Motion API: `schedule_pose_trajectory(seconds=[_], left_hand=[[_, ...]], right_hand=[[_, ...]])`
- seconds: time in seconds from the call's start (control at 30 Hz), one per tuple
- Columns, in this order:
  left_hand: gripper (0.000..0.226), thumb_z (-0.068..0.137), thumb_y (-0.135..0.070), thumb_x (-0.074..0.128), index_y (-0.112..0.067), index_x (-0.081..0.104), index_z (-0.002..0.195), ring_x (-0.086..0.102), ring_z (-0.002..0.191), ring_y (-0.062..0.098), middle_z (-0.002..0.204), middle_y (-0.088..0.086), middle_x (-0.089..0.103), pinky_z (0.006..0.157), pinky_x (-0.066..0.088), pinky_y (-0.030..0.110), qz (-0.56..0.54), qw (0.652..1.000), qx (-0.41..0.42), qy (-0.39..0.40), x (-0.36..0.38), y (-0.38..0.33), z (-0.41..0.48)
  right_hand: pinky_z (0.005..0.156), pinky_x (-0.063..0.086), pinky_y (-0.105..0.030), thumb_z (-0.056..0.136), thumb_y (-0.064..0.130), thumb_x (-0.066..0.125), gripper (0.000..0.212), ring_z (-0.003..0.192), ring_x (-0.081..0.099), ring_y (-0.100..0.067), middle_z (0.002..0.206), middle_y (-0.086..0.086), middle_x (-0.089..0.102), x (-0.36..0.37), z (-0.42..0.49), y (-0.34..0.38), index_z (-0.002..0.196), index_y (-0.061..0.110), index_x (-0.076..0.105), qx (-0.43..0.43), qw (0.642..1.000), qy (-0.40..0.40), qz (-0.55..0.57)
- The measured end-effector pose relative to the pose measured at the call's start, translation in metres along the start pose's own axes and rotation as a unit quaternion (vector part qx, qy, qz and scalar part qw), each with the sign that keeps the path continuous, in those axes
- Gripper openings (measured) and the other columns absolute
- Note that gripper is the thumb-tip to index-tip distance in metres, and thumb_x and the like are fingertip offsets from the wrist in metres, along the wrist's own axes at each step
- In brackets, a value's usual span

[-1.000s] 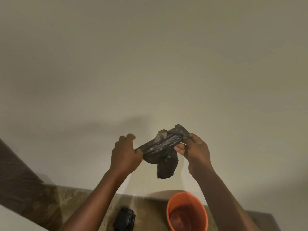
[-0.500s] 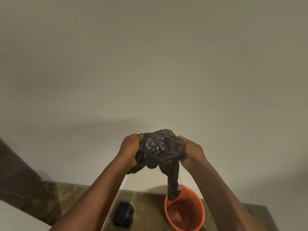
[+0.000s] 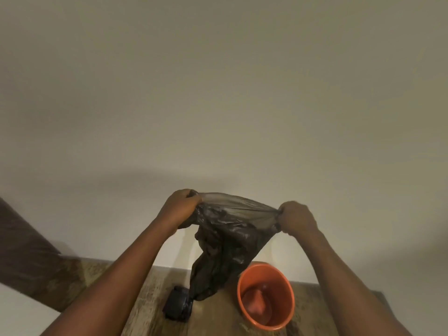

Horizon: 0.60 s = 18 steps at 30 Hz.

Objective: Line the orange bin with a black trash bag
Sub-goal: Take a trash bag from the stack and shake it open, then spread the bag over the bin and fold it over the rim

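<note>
A black trash bag (image 3: 225,236) hangs in the air, its top edge stretched wide between my hands. My left hand (image 3: 180,208) grips the bag's left end and my right hand (image 3: 297,218) grips its right end. The rest of the bag droops down, its tip near the floor. The orange bin (image 3: 266,295) stands upright on the floor below and to the right of the bag, open at the top, with nothing in it.
A small black bundle (image 3: 177,305), maybe a roll of bags, lies on the mottled brown floor (image 3: 218,318) left of the bin. A plain pale wall (image 3: 218,93) rises behind. A dark brown surface (image 3: 21,248) slants at the left.
The bag was bunched between my hands. My hands have moved apart and pulled its top edge wide, and the bag now hangs longer toward the floor.
</note>
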State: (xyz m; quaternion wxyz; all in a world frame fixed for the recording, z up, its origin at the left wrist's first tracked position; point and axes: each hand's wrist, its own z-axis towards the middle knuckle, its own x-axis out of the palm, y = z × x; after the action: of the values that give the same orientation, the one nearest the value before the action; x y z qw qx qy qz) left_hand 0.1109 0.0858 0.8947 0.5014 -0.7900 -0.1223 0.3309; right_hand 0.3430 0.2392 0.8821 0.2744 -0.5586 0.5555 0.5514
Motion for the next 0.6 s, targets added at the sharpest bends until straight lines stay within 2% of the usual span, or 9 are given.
schedule_pose_trajectory(seconds=[0.07,0.17,0.27,0.33,0.4,0.43,0.5,0.53,0.6], left_hand=[[0.019,0.092,-0.028,0.062,-0.014,0.073,0.087,0.065,0.076,0.023,0.086,0.008,0.071,0.064,0.047,0.03,0.133,0.989,0.053,0.049,-0.007,-0.004,0.003],[0.026,0.092,-0.032,0.066,-0.015,0.073,0.074,0.064,0.074,0.024,0.075,0.005,0.069,0.068,0.044,0.033,0.156,0.982,0.085,0.066,-0.014,-0.015,0.007],[0.023,0.096,-0.029,0.06,-0.015,0.073,0.082,0.063,0.082,0.023,0.083,0.004,0.069,0.072,0.046,0.031,0.126,0.957,0.219,-0.141,-0.009,-0.028,0.003],[0.015,0.099,-0.023,0.057,-0.015,0.069,0.095,0.056,0.085,0.014,0.091,0.0,0.061,0.072,0.042,0.022,0.061,0.91,0.321,-0.254,-0.001,-0.033,-0.011],[0.006,0.097,-0.018,0.058,-0.014,0.063,0.096,0.052,0.083,0.014,0.092,-0.001,0.056,0.07,0.042,0.023,0.062,0.881,0.381,-0.272,0.011,-0.019,-0.012],[0.004,0.094,-0.018,0.058,-0.015,0.061,0.093,0.052,0.082,0.017,0.091,0.0,0.056,0.069,0.042,0.028,0.112,0.884,0.378,-0.251,0.018,-0.007,-0.008],[0.011,0.092,-0.022,0.054,-0.016,0.06,0.086,0.059,0.08,0.022,0.085,-0.001,0.057,0.067,0.046,0.031,0.283,0.919,0.252,-0.112,0.03,0.03,0.009],[0.016,0.093,-0.021,0.054,-0.014,0.059,0.079,0.062,0.077,0.022,0.079,-0.002,0.057,0.063,0.047,0.028,0.345,0.926,0.151,-0.007,0.033,0.05,0.015],[0.027,0.09,-0.014,0.059,-0.013,0.054,0.064,0.062,0.072,0.021,0.069,0.0,0.057,0.053,0.039,0.019,0.35,0.929,0.039,0.113,0.039,0.085,0.023]], right_hand=[[0.08,0.062,-0.039,0.073,0.007,0.063,0.016,0.082,0.075,-0.034,0.085,-0.014,0.077,-0.011,0.007,-0.003,0.081,0.011,0.076,0.018,0.985,-0.047,0.164],[0.062,0.063,-0.038,0.081,0.001,0.064,0.015,0.064,0.07,-0.028,0.083,-0.016,0.073,-0.032,0.006,0.007,0.073,0.012,0.07,0.063,0.876,-0.048,0.475],[0.064,0.058,-0.03,0.092,0.008,0.064,0.014,0.071,0.069,-0.023,0.09,-0.011,0.074,-0.051,-0.005,0.024,0.085,0.018,0.071,-0.005,0.823,-0.122,0.555],[0.075,0.055,-0.027,0.092,0.017,0.065,0.012,0.08,0.069,-0.014,0.091,0.004,0.074,-0.051,-0.027,0.031,0.1,0.024,0.071,-0.105,0.824,-0.266,0.489],[0.081,0.047,-0.021,0.093,0.023,0.063,0.025,0.09,0.065,-0.01,0.101,0.011,0.069,-0.033,-0.052,0.035,0.118,0.025,0.067,-0.212,0.844,-0.361,0.336],[0.083,0.044,-0.02,0.092,0.025,0.06,0.034,0.096,0.064,-0.012,0.107,0.01,0.067,-0.016,-0.055,0.031,0.126,0.024,0.064,-0.247,0.876,-0.33,0.252],[0.088,0.043,-0.02,0.095,0.021,0.053,0.042,0.112,0.063,-0.019,0.125,0.001,0.066,0.032,-0.045,0.015,0.137,0.021,0.059,-0.221,0.961,-0.101,0.13],[0.09,0.043,-0.022,0.097,0.019,0.053,0.039,0.118,0.062,-0.022,0.129,-0.003,0.065,0.059,-0.037,0.0,0.135,0.019,0.06,-0.161,0.985,0.014,0.061],[0.085,0.044,-0.024,0.095,0.023,0.056,0.031,0.115,0.066,-0.024,0.119,-0.005,0.07,0.095,-0.022,-0.029,0.124,0.017,0.068,-0.107,0.992,0.061,-0.035]])
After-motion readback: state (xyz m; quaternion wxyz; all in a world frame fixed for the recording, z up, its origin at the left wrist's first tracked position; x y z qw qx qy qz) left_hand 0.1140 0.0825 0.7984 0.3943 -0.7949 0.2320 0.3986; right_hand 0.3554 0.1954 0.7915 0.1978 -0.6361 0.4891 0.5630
